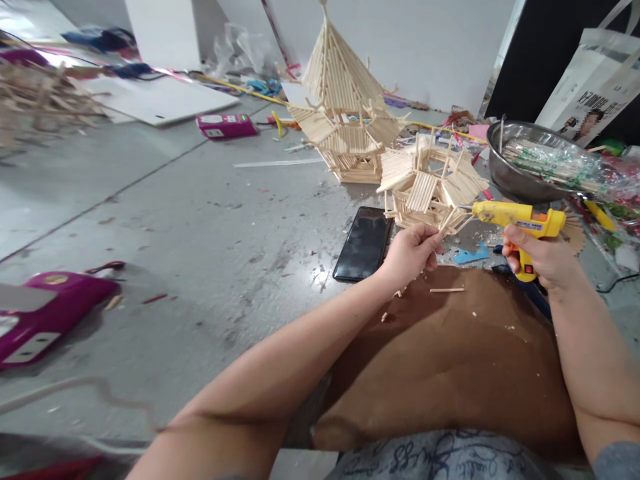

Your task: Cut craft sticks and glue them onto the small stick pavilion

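Observation:
In my right hand (537, 257) is a yellow hot glue gun (515, 217), its nozzle pointing left. My left hand (416, 250) pinches a thin wooden stick (450, 221) close to that nozzle; whether they touch I cannot tell. Just behind my left hand stands a small open-topped pavilion model (425, 190) built of wooden sticks, with slatted roof panels. A taller stick pagoda (345, 113) with a pointed roof rises behind it. One loose stick (447, 290) lies on the brown cover (460, 360) in front of me.
A black phone (363, 243) lies left of the small pavilion. The metal bowl (520, 180) at right holds wrapped sticks. Purple power strips (227, 125) sit on the grey floor (225, 253). A white bag (583, 80) stands at the back right, and a blue scrap (471, 254) lies near the glue gun.

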Motion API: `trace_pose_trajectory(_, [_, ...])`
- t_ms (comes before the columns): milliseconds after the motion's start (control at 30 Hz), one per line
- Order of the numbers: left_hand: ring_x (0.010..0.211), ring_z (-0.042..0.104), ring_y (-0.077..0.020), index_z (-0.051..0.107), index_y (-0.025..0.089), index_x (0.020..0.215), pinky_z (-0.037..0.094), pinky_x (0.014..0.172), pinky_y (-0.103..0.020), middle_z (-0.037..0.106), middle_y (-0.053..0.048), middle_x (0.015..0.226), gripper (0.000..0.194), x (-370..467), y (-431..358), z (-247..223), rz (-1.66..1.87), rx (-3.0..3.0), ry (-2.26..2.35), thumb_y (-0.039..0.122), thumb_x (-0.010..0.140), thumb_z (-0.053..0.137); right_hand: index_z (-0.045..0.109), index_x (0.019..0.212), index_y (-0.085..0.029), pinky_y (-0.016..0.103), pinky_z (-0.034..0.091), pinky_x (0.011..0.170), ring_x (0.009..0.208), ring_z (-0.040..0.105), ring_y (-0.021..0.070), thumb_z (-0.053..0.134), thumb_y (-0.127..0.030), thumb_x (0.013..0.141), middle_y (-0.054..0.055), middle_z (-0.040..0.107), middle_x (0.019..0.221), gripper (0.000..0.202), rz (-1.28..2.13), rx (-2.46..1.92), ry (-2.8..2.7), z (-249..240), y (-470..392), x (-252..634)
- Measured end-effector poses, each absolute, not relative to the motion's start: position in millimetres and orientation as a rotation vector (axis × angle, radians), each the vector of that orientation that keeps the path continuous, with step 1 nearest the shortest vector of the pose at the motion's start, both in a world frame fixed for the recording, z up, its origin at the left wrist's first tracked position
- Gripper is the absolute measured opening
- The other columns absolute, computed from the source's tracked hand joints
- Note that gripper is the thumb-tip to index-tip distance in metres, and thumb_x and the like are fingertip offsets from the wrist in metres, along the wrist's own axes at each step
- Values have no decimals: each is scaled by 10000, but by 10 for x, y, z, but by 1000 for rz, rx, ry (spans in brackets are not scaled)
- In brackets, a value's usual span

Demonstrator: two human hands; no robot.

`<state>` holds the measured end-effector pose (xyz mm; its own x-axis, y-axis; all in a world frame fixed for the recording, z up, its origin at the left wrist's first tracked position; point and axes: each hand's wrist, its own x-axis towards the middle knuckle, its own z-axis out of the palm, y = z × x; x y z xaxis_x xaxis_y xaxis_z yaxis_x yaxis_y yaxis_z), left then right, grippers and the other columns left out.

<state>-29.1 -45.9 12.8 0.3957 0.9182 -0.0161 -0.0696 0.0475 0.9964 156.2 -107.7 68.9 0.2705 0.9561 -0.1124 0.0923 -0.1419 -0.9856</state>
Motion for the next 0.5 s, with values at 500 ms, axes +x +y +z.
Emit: trace_pose_trajectory(500, [363,454,-41,508,140,710,377,353,-159,538,36,551,173,-286,-466,123,917,1307,861,302,740,563,537,603,-199,203,338,293,320,431,61,684,-473,577,-43,498,465,312,1025,-1552,-1035,664,-1070,1584])
